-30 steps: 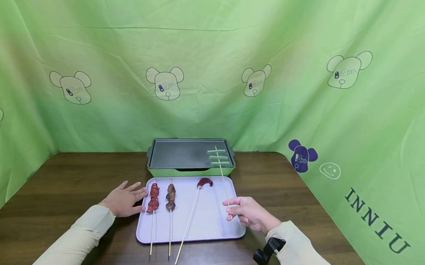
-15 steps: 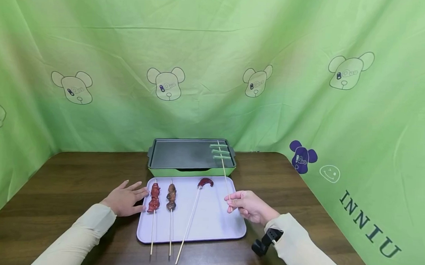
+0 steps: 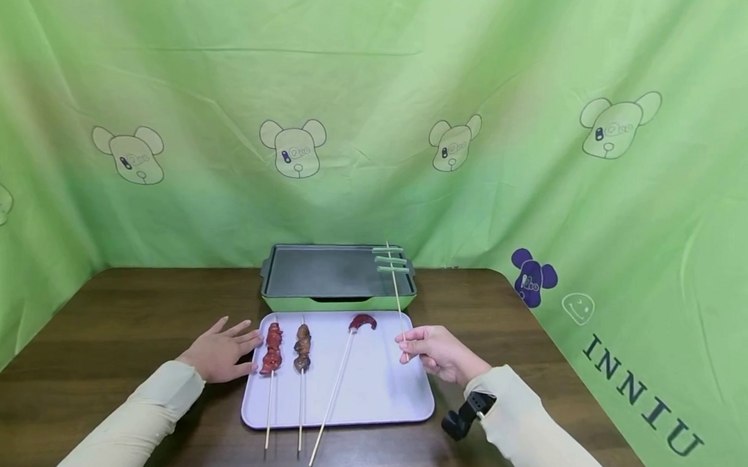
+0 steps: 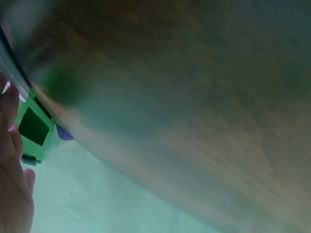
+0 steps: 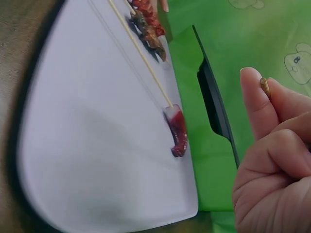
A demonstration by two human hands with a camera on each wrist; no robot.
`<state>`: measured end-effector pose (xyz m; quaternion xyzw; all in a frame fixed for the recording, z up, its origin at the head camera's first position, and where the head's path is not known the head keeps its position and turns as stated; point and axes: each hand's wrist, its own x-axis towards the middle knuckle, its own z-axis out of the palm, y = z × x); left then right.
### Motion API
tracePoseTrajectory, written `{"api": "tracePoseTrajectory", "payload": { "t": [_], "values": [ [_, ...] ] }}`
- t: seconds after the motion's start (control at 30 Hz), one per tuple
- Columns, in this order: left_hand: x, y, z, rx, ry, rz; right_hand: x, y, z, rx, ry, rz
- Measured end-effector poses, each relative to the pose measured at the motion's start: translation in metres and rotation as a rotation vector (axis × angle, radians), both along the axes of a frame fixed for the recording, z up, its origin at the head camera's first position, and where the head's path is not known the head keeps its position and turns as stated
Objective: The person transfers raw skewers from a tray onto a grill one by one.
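Observation:
My right hand pinches the lower end of a thin wooden skewer between thumb and fingers. Three short green pieces are threaded across its upper end, which overlaps the right side of the dark griddle plate in the head view. In the right wrist view only the butt of that skewer shows at the fingertips. My left hand lies with fingers spread at the left rim of the pale lilac tray, beside a skewer of red meat pieces.
A brown meat skewer and a skewer with a curled dark-red piece also lie on the tray, their sticks past its front edge. The griddle's green base stands just behind the tray. A green curtain hangs behind the wooden table.
My right hand has moved a little forward, carrying the skewer of green pieces farther over the griddle. The left hand and the skewers on the tray stay put.

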<state>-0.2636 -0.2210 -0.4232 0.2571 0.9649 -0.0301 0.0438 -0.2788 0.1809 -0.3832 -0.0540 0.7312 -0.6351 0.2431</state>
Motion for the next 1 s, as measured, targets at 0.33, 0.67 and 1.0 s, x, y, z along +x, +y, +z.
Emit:
{"api": "tracePoseTrajectory", "payload": {
  "t": [0.33,0.67,1.0],
  "values": [
    [0.002,0.002,0.003,0.001,-0.018,0.006,-0.013,-0.004,0.004,0.020,0.025,-0.004],
    [0.001,0.000,0.004,0.003,-0.016,0.006,-0.028,-0.005,0.000,0.013,0.047,-0.064],
    [0.000,-0.001,0.000,0.003,-0.017,0.015,-0.038,-0.016,-0.005,0.051,0.028,-0.151]
  ]
}}
